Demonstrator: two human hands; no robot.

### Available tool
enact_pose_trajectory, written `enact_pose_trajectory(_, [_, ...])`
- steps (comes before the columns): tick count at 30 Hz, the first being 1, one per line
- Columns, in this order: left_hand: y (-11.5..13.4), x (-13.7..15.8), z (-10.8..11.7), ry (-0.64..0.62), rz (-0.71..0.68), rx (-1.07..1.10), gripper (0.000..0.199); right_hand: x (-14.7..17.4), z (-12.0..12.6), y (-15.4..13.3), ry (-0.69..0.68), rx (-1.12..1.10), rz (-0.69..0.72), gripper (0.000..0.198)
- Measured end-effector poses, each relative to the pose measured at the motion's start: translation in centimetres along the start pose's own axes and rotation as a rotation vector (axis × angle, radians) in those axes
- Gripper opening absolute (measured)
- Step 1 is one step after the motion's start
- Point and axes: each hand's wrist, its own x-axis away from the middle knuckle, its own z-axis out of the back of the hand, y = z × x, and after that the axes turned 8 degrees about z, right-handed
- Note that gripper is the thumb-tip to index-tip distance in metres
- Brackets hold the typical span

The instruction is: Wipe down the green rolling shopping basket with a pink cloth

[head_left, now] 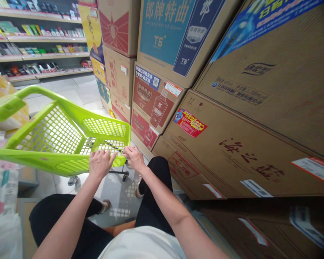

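Note:
A bright green plastic shopping cart (81, 160) with latticed walls stands in front of me, its basket holding nothing that I can see. My left hand (101, 163) is curled over the cart's near rim, fingers bent over the top edge. Close by on the right, my right hand (134, 157) grips the basket's near right corner. Part of each hand's fingertips is hidden behind the rim. The cart's handle loop (5, 108) reaches out to the left. Below the basket, a dark wheel (125, 175) shows on the floor.
Stacked cardboard cartons (248, 140) form a wall along my right, close to my right knee. Shelves (43, 37) of small packaged goods stand at the back left. Packaged goods (2, 212) line the left edge. Pale tiled floor (89, 94) runs ahead beyond the cart.

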Motion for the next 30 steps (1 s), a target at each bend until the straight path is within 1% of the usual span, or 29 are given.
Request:
enact_pose_trajectory(2, [-0.3, 0.3, 0.2, -0.029, -0.024, -0.018, 0.045, 0.3, 0.0, -1.3, -0.002, -0.011, -0.031, 0.022])
enact_pose_trajectory(5, [-0.5, 0.6, 0.5, -0.095, -0.026, -0.023, 0.044, 1.0, -0.8, -4.0, 0.033, -0.056, -0.071, 0.028])
enact_pose_trajectory(7, [-0.7, 0.8, 0.6, -0.118, -0.007, -0.015, 0.045, 1.5, -1.5, -5.8, 0.070, -0.110, -0.078, 0.038])
enact_pose_trajectory(9, [-0.8, 1.1, 0.8, -0.125, 0.005, 0.011, 0.044, 1.7, -2.0, -6.9, 0.094, -0.145, -0.070, 0.049])
enact_pose_trajectory(11, [-1.2, 1.4, 1.0, -0.123, -0.005, 0.049, 0.042, 1.6, -1.8, -6.8, 0.089, -0.135, -0.061, 0.045])
enact_pose_trajectory(14, [-1.9, 1.9, 1.0, -0.100, -0.033, 0.101, 0.040, 1.0, -0.8, -5.2, 0.039, -0.060, -0.031, 0.032])
enact_pose_trajectory(17, [-2.2, 2.3, 0.8, -0.062, -0.024, 0.119, 0.040, 0.5, -0.3, -4.2, 0.002, 0.011, 0.019, 0.029])
enact_pose_trajectory(19, [-2.1, 2.5, 0.6, -0.038, -0.002, 0.113, 0.040, 0.5, -0.8, -4.9, 0.026, 0.023, 0.006, 0.029])
enact_pose_trajectory(22, [-1.7, 2.7, 0.7, -0.016, 0.018, 0.096, 0.039, 0.7, -2.3, -7.0, 0.094, 0.006, -0.040, 0.032])
enact_pose_trajectory(25, [-2.0, 3.1, 1.2, -0.025, 0.001, 0.105, 0.038, 1.0, -3.1, -8.0, 0.101, 0.001, -0.017, 0.033])
enact_pose_trajectory(27, [-2.9, 3.4, 1.6, -0.048, -0.044, 0.124, 0.038, 1.0, -2.8, -7.4, 0.075, 0.022, -0.006, 0.033])
enact_pose_trajectory(29, [-4.4, 3.7, 2.0, -0.062, -0.071, 0.116, 0.038, 0.9, -2.2, -6.0, 0.043, 0.047, -0.012, 0.032])
enact_pose_trajectory(30, [-5.3, 3.9, 2.2, -0.052, -0.046, 0.084, 0.039, 0.7, -2.0, -5.2, 0.031, 0.056, -0.018, 0.032])
